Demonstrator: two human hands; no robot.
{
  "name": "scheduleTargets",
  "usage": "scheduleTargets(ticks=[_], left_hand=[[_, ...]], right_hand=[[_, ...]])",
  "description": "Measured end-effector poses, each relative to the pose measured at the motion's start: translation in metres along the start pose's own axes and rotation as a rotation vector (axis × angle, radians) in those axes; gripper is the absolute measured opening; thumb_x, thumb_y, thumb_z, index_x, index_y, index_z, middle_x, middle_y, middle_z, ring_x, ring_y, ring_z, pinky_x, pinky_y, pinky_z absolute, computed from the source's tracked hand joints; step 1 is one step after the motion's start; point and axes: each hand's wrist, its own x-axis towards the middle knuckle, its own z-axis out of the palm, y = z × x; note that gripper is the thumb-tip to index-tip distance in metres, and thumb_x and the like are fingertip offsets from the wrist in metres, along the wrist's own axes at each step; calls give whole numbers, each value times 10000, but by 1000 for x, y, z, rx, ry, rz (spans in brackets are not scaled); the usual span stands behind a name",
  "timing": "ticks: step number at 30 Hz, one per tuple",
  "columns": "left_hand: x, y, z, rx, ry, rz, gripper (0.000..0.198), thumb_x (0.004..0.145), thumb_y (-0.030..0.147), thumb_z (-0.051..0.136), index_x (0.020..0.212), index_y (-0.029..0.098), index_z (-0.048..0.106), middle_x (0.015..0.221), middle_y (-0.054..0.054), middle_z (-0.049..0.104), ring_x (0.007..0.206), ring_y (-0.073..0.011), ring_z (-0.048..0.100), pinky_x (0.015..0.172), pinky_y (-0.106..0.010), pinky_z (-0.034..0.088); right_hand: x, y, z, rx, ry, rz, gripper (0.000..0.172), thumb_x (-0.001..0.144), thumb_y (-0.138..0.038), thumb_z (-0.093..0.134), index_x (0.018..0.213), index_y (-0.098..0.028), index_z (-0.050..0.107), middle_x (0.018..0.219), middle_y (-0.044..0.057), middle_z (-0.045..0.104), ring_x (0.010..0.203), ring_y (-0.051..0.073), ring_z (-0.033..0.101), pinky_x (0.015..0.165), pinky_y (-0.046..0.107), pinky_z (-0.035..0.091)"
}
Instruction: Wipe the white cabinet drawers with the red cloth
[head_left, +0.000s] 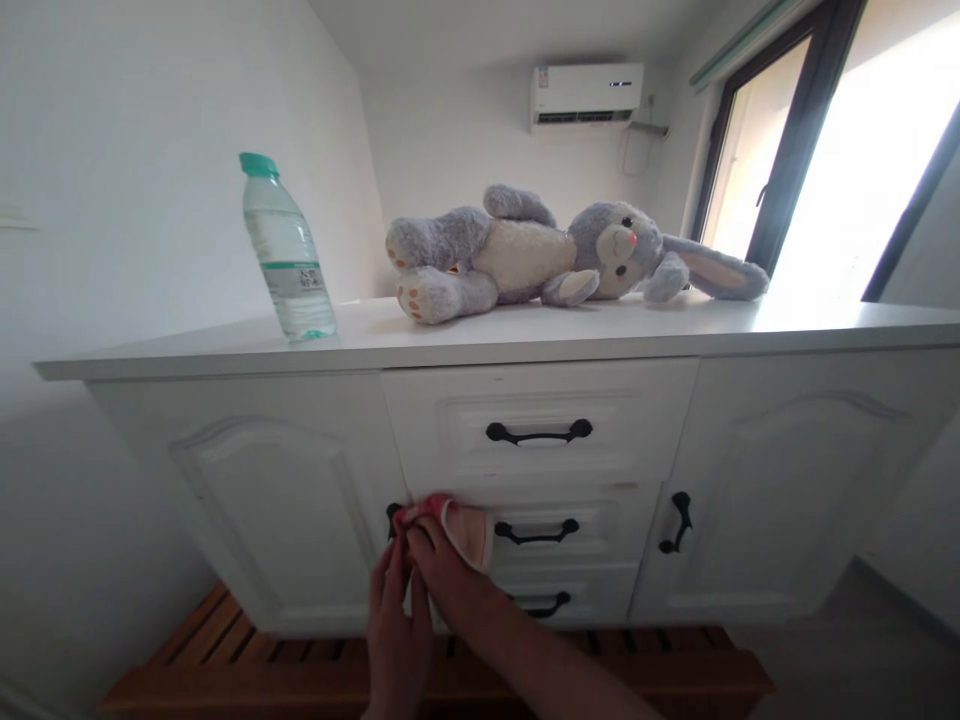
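Both hands come together low at the front of the white cabinet [292, 510], left hand [399, 625] and right hand [444, 570] just beside each other at the handle [393, 514] of the left door. Around them, the near edge of the surface [600, 337] runs across well above my knuckles, its left corner jutting past the cabinet side. Open room lies toward me and to the left, along the flat face of the left door; to the right, the 3 drawer handles, stacked top [538, 434], middle [538, 532] and bottom [553, 606], stick out, the lower 2 near my right hand and forearm. Below, the slatted wooden platform [214, 640] bounds the space under my wrists.

I pinch a pink cloth [471, 532] with the fingers of both hands, bunched against the left door's handle. My left fingers point upward, their tips closed on it; my right fingers curl in from the right, and the pale-edged part spreads out beyond them toward the middle drawer handle. The cloth and fingers cover most of that handle, so I cannot tell whether any fingertip touches it directly.

Up on the surface, a green-capped bottle [289, 262] stands near the front edge at left, and a plush rabbit [525, 258] lies with its feet toward the bottle, well apart from my hands.
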Motion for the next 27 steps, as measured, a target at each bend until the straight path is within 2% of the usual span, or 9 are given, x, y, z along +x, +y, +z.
scheduleTargets(ticks=[2,4,8,11,13,17,20,23,27], left_hand=[[7,27,-7,-14,95,148,497,935,300,497,1416,174,520,1439,-179,540,1340,-280,527,1140,-507,456],[4,38,-2,-30,104,190,489,935,264,512,1422,213,518,1459,-156,523,1359,-261,515,1146,-481,458],[-20,26,39,-2,-42,128,427,968,268,429,1316,95,607,1369,-231,593,1278,-292,608,1062,-513,547],[-33,34,70,21,-143,236,422,964,235,421,1316,109,615,1389,-241,602,1293,-303,612,1045,-511,568],[-35,61,85,32,-244,347,441,957,201,420,1360,132,583,1393,-235,615,1301,-297,612,1045,-507,572],[-38,134,111,4,-481,504,435,937,163,431,1328,87,607,1328,-253,669,1239,-294,658,1042,-485,579],[-47,162,130,-43,-576,577,451,900,111,457,1320,33,602,1343,-277,662,1257,-319,644,1052,-472,576],[-68,148,142,-46,-597,570,498,869,51,449,1349,42,581,1377,-257,652,1307,-325,605,1080,-490,559],[-97,88,139,-18,-629,529,616,792,-28,433,1384,87,560,1401,-225,647,1340,-327,581,1053,-498,585]], right_hand=[[7,-1,-24,-31,71,12,300,995,-183,506,1285,-164,581,1286,84,632,1249,173,571,1067,269,485],[1,3,-37,-131,123,13,271,990,-174,499,1232,-142,615,1226,109,658,1157,205,625,1019,312,526],[-33,24,-42,-372,142,-55,321,932,-65,484,1223,-41,619,1115,157,719,990,256,686,921,377,585],[-60,44,-63,-409,109,10,372,910,-43,484,1264,-34,601,1148,171,720,999,274,689,907,408,597],[-79,58,-90,-399,91,92,382,906,-48,495,1275,-49,595,1173,178,711,1035,278,681,935,426,588],[-123,95,-144,-428,117,276,387,911,-77,503,1290,-106,576,1221,178,688,1124,292,654,974,475,567],[-160,123,-158,-487,148,321,393,908,-94,505,1294,-129,567,1269,185,668,1156,310,640,977,505,561],[-191,137,-142,-450,97,317,423,896,-98,509,1309,-167,566,1277,152,674,1161,284,646,985,463,562],[-206,126,-93,-410,82,252,484,855,-16,453,1292,-177,589,1207,117,712,1093,247,684,933,395,585]])
